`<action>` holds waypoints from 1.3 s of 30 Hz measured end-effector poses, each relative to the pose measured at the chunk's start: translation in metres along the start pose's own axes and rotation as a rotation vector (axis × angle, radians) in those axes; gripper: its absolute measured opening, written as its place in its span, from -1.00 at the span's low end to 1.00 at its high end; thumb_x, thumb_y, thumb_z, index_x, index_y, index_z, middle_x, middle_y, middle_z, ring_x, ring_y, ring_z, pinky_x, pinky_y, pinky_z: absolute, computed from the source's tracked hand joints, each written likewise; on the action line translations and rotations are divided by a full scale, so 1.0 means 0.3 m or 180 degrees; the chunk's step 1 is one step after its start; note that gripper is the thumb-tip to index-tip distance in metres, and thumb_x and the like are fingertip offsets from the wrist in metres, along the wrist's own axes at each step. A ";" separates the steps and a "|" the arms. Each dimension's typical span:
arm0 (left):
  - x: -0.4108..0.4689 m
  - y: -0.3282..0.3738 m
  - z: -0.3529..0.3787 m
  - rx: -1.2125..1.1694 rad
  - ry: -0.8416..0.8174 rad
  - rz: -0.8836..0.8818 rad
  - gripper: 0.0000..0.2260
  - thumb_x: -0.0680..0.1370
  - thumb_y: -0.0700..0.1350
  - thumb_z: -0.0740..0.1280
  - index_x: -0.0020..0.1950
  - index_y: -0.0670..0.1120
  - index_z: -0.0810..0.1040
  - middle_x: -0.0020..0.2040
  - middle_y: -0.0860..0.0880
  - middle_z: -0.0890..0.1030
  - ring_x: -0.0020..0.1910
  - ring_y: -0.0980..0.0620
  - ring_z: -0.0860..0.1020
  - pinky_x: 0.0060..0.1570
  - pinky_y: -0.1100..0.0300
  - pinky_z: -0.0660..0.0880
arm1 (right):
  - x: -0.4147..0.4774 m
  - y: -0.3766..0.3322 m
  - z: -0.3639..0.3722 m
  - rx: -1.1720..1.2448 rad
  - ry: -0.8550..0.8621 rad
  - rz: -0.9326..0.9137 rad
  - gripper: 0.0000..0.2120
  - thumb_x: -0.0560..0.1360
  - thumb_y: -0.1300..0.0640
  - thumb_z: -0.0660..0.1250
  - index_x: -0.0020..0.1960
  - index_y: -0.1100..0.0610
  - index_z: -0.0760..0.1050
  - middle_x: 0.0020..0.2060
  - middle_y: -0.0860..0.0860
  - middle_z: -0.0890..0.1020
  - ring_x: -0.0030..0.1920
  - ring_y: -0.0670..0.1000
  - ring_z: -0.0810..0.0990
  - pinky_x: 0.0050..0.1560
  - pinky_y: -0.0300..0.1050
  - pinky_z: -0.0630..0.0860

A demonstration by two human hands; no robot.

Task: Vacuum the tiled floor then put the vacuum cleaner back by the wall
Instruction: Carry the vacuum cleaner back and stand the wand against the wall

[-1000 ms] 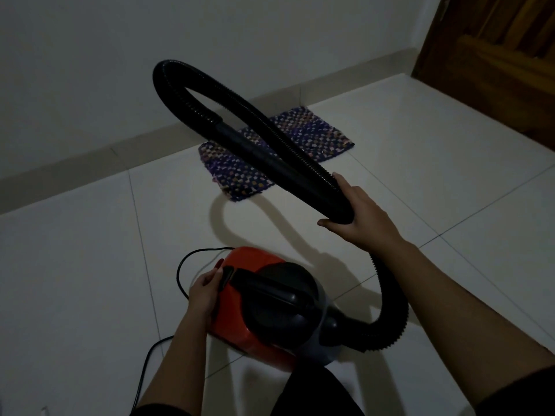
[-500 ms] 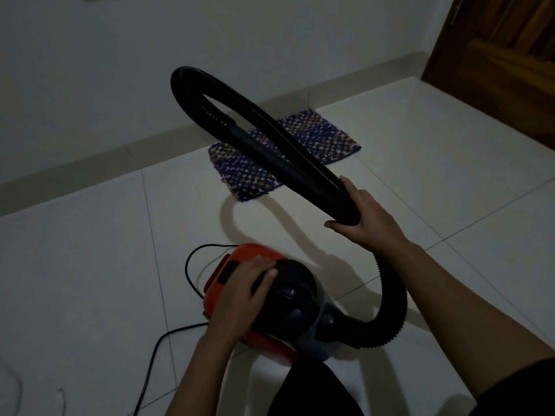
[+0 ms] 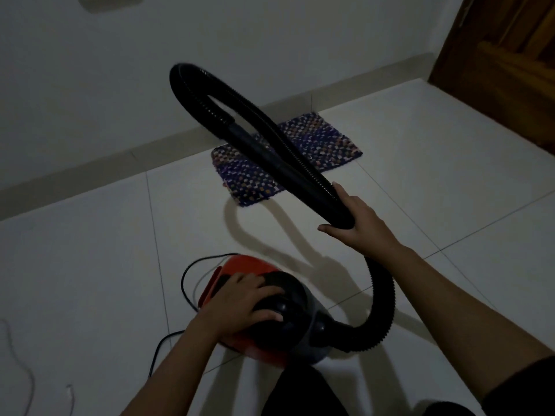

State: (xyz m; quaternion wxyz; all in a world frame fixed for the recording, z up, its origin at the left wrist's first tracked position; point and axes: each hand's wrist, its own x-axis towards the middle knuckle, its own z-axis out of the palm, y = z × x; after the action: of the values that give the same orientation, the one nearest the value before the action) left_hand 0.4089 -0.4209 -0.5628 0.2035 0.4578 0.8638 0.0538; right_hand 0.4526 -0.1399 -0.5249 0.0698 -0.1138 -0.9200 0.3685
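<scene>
A red and black canister vacuum cleaner (image 3: 255,265) sits on the white tiled floor (image 3: 90,265) just in front of me. My left hand (image 3: 240,304) lies over its top, fingers and thumb curled round the black carry handle. The black ribbed hose (image 3: 186,85) leaves the front of the canister, bends up past my right arm, and is folded back into a long loop in the air. My right hand (image 3: 357,226) grips both strands of that loop near its lower end. The hose's free end is hidden inside my grip.
A black power cord (image 3: 183,283) curls on the floor left of the canister. A woven purple mat (image 3: 327,139) lies against the skirting of the white wall (image 3: 270,40). At far right stands a wooden door (image 3: 510,70). A thin pale cord (image 3: 30,382) lies at lower left.
My left hand moved from the canister's rear edge onto the top handle and closed round it. The hose loop stayed raised in my right hand, and the view shifted slightly.
</scene>
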 end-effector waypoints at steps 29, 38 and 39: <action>0.499 -0.224 -1.416 -0.1812 0.2360 -0.1741 -0.55 0.38 0.25 0.37 0.22 0.14 0.57 0.22 0.03 0.62 0.22 -0.01 0.55 0.25 -0.04 0.46 | 1.289 -0.973 -1.039 0.1473 0.1488 -0.1451 -0.12 0.45 0.04 0.45 0.57 -0.01 -0.02 0.40 0.05 0.33 0.31 -0.10 0.35 0.34 -0.17 0.30; 0.818 -0.316 -1.380 -0.3072 0.2104 -0.2012 -0.62 0.39 -0.09 0.51 0.18 -0.11 0.61 0.09 -0.04 0.62 0.09 0.02 0.56 0.16 0.17 0.46 | 1.500 -0.763 -1.010 0.1857 0.1572 -0.1040 -0.18 0.40 0.06 0.44 0.50 -0.12 0.04 0.31 0.22 0.43 0.27 0.17 0.49 0.32 0.16 0.44; 0.862 -0.347 -1.375 -0.3236 0.2096 -0.2034 -0.60 0.33 -0.06 0.55 0.14 -0.09 0.63 0.09 -0.07 0.64 0.08 -0.02 0.58 0.19 0.12 0.48 | 1.530 -0.757 -0.998 0.1866 0.1573 -0.1047 -0.19 0.42 0.11 0.44 0.51 -0.07 0.04 0.26 0.22 0.46 0.23 0.17 0.52 0.30 0.14 0.47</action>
State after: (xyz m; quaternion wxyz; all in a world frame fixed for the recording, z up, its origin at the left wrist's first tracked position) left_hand 0.0347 -0.2318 -0.2940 0.1258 -0.0121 0.8408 0.5264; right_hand 0.0375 0.0184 -0.1318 0.3758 -0.0257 -0.7376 0.5604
